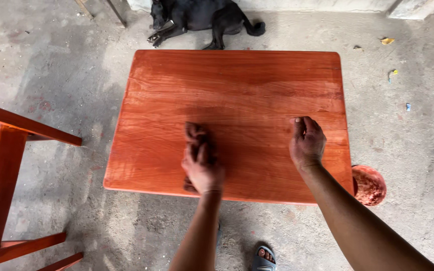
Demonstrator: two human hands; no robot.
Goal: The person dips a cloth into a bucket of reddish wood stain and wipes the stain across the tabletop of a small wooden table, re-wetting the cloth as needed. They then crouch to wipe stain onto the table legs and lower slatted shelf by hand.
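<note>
Rubbing stained rag (196,143) along worktop (237,85) grain: left hand (203,168) fingers clamped on rag, right hand (307,143) fingers curled together, bracing. Best kept long, even, overlapping.

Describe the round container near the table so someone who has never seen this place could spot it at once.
Start at the reddish-orange wooden tabletop in the middle of the concrete floor. Follow its near edge to the corner beyond the right hand; partly tucked under that corner, on the floor, sits a small round bowl. It is the only round thing there, its inside smeared with the table's red-brown colour.
</note>
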